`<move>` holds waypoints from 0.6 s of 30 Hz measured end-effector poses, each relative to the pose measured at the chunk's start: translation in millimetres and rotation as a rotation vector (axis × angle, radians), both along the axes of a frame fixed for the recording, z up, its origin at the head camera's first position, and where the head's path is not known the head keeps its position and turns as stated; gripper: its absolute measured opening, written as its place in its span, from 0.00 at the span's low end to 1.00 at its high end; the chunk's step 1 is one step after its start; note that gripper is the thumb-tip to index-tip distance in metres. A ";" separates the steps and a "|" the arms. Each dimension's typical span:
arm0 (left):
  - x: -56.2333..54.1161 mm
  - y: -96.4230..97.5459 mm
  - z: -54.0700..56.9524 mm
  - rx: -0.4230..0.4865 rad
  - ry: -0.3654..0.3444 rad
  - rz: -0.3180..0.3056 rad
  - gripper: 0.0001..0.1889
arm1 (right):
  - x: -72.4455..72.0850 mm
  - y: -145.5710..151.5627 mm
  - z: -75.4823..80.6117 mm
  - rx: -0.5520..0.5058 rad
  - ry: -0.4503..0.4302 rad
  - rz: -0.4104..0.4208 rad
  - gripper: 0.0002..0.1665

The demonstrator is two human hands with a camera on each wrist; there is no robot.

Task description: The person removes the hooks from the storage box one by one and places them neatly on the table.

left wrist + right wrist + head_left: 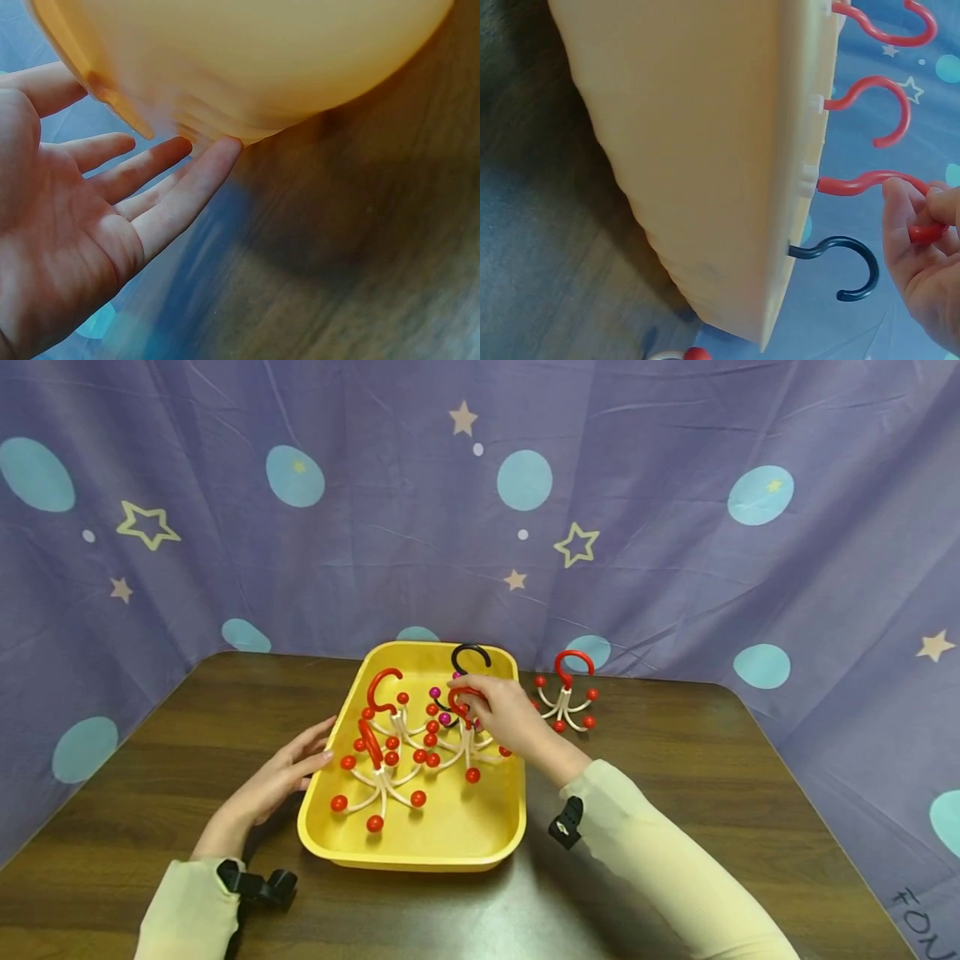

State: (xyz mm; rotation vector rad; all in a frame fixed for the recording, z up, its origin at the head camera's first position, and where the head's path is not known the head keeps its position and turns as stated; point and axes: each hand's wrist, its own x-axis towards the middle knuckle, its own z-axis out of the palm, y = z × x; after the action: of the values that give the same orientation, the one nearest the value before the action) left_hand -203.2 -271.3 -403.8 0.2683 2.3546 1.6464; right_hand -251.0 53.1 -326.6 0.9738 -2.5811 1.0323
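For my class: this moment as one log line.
left hand: at yellow tray; right hand: gripping red hook; black-hooked piece: in tray; red-hooked piece: on table, right of tray

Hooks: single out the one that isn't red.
The black hook at the far end of the yellow tray, beyond the red hook in the right hand; the others are red.

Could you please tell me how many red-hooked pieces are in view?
4: the front-left piece and the piece behind it, both in the yellow tray; the held piece, in the right hand; and the rightmost piece, on the table.
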 end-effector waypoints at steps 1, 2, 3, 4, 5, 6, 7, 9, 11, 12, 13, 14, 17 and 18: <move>-0.1 0.0 0.0 0.002 0.000 -0.001 0.35 | 0.4 0.3 1.4 -0.003 0.010 0.002 0.14; -0.1 0.0 -0.1 0.004 0.002 -0.002 0.35 | 0.7 0.7 2.9 -0.008 0.021 0.003 0.14; -0.2 -0.1 -0.2 0.004 0.003 -0.003 0.35 | 1.1 1.2 4.5 -0.016 0.031 0.006 0.14; -0.3 -0.1 -0.3 0.010 0.006 -0.005 0.35 | 1.6 1.8 6.4 -0.023 0.043 0.009 0.14; -0.4 -0.1 -0.4 0.015 0.008 -0.007 0.34 | 2.2 2.5 8.3 -0.031 0.052 0.011 0.14; -0.5 -0.2 -0.5 0.019 0.011 -0.009 0.34 | 2.9 3.2 10.3 -0.038 0.062 0.013 0.14; -0.5 -0.3 -0.7 0.023 0.015 -0.011 0.34 | 3.8 4.0 12.5 -0.046 0.069 0.014 0.14; -0.3 -0.3 -0.8 0.029 0.018 -0.013 0.33 | 5.1 5.7 16.4 -0.057 0.077 0.014 0.13; -0.1 -0.4 -0.9 0.033 0.018 -0.014 0.33 | 6.2 7.7 20.0 -0.063 0.088 0.008 0.13; -0.1 -0.5 -0.9 0.035 0.018 -0.015 0.33 | 6.7 8.8 21.9 -0.067 0.091 0.005 0.13; 0.0 -0.5 -0.8 0.034 0.017 -0.013 0.33 | 7.4 10.1 23.7 -0.072 0.091 0.002 0.13; 0.1 -0.5 -0.7 0.034 0.014 -0.013 0.33 | 8.0 11.4 25.5 -0.076 0.098 -0.002 0.13; 0.1 -0.5 -0.3 0.032 0.010 -0.013 0.34 | 9.6 16.5 31.1 -0.092 0.120 -0.009 0.13; 0.0 -0.5 -0.2 0.031 0.010 -0.014 0.34 | 10.0 18.4 33.0 -0.100 0.127 -0.010 0.13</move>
State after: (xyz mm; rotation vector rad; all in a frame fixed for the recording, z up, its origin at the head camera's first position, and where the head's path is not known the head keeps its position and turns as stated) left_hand -203.1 -271.9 -404.0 0.2984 2.3304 1.6809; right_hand -241.0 71.5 -293.6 0.9683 -2.4056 1.0498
